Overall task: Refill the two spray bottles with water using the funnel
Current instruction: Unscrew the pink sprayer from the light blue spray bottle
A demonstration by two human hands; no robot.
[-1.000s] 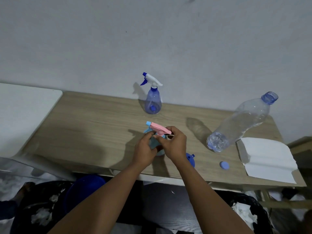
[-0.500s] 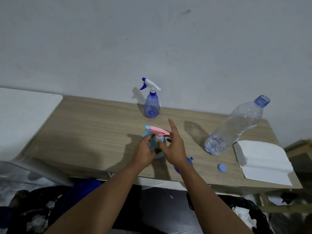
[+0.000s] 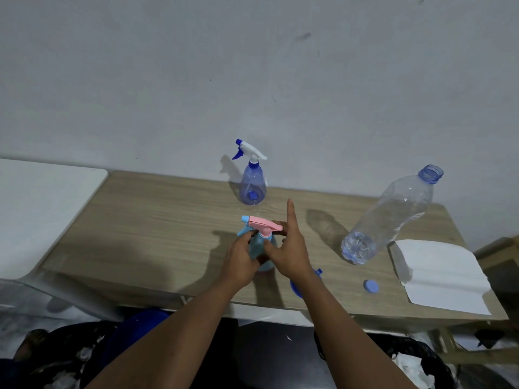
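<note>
A light blue spray bottle with a pink trigger head (image 3: 262,230) stands near the front middle of the wooden table (image 3: 157,220). My left hand (image 3: 241,259) grips its body. My right hand (image 3: 292,248) rests against its right side at the collar, index finger pointing straight out. A second, clear blue spray bottle with a white and blue head (image 3: 252,181) stands at the back by the wall. A blue funnel (image 3: 307,282) lies partly hidden under my right wrist. A large clear water bottle (image 3: 390,217), uncapped, stands at the right.
The blue bottle cap (image 3: 370,285) lies near the table's front edge. Folded white paper (image 3: 441,273) covers the right end. A white surface (image 3: 36,209) adjoins the table on the left. Dark bags and a blue object sit below the table's front.
My right hand let go of the pink trigger head, and its index finger now sticks out. The left hand kept its hold on the bottle. The camera view shifted a little.
</note>
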